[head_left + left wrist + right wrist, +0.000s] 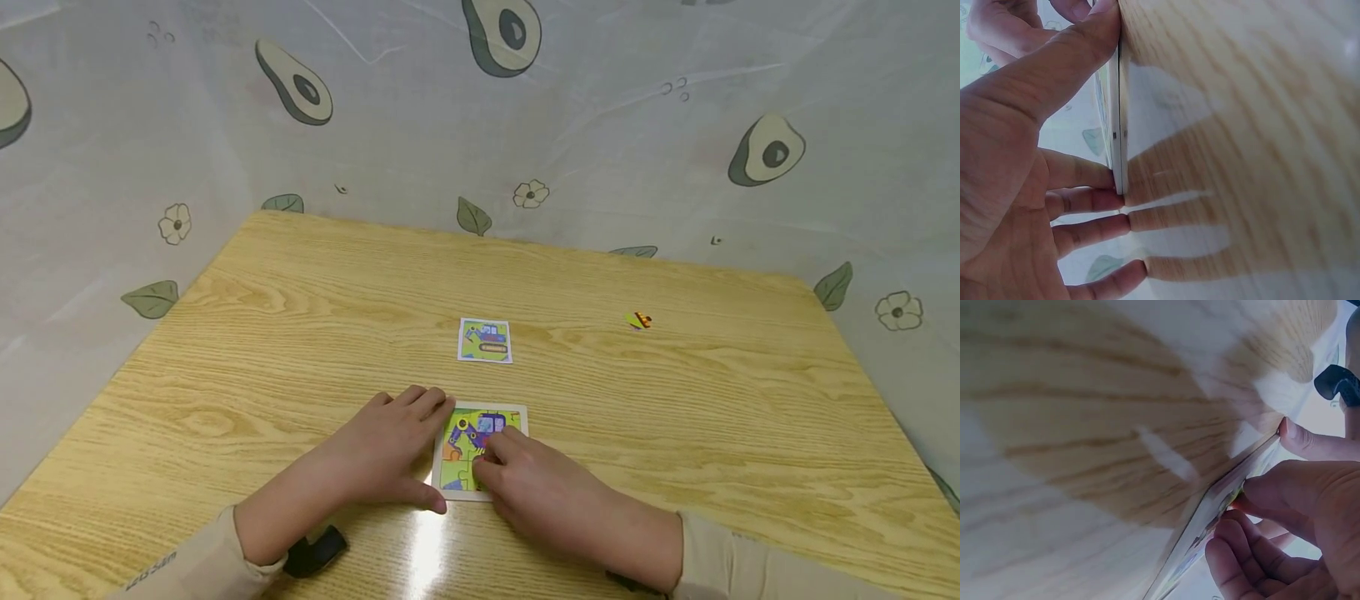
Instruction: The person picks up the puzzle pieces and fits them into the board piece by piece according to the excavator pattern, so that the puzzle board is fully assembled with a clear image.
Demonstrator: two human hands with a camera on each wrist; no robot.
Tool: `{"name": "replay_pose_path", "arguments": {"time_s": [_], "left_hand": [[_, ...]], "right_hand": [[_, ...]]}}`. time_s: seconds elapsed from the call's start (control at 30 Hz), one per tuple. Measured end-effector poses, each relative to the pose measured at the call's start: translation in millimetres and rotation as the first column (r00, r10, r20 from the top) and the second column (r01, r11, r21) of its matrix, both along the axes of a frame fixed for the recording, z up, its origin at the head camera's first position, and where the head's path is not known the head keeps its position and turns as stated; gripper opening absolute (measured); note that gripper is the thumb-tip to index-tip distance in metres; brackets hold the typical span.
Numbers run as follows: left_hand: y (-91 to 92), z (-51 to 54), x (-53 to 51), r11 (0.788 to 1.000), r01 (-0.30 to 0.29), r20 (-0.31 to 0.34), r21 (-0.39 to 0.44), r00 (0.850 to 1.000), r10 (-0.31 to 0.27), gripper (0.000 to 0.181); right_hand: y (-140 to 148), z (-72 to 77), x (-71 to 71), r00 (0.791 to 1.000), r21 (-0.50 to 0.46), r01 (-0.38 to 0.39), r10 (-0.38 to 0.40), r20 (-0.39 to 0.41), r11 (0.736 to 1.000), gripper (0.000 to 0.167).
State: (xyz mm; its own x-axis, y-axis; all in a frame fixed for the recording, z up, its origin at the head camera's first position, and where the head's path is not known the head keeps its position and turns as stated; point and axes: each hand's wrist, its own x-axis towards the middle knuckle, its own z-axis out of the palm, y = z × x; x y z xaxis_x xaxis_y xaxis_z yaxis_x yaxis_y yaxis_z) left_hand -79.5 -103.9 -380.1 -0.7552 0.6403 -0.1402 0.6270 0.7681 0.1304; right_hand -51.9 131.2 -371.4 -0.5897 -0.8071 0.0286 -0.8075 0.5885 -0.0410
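A square jigsaw puzzle board (517, 410) with a pale frame lies near the table's front, showing a purple digger on green. My left hand (397, 446) spans its left side, fingers at the far corner and thumb by the near one. In the left wrist view the fingers of that left hand (1016, 169) look nearly straight against the board's edge (1116, 125). Over the board's right part, my right hand (540, 492) pinches a small puzzle piece (1236, 495) between thumb and forefinger; its picture is mostly hidden.
Beyond the board lies a small picture card (485, 341) of a blue digger. Farther right, a small group of colourful puzzle pieces (640, 320) rests on the wooden table (300, 333). An avocado-patterned curtain (405, 125) hangs behind the table's far edge.
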Motion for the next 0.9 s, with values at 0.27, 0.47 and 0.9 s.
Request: {"name": "replay_pose_path", "arguments": {"time_s": [0.27, 0.47, 0.9], "left_hand": [[0.6, 1.3, -0.4, 1.0, -0.002, 0.004, -0.008, 1.0, 0.002, 0.116], [0.4, 1.2, -0.1, 1.0, -0.002, 0.014, -0.008, 1.0, 0.002, 0.117], [0.8, 1.2, -0.6, 1.0, 0.003, 0.014, -0.014, 1.0, -0.003, 0.117]], "right_hand": [[1.3, -2.0, -1.0, 0.999, 0.0, -0.019, 0.019, -0.03, 1.0, 0.005], [9.8, -0.6, -2.8, 0.998, -0.115, 0.007, 0.0, 0.058, 0.993, 0.011], [105.7, 22.6, -105.3, 0.803, -0.148, 0.577, -0.526, 0.28, 0.803, 0.036]]}}
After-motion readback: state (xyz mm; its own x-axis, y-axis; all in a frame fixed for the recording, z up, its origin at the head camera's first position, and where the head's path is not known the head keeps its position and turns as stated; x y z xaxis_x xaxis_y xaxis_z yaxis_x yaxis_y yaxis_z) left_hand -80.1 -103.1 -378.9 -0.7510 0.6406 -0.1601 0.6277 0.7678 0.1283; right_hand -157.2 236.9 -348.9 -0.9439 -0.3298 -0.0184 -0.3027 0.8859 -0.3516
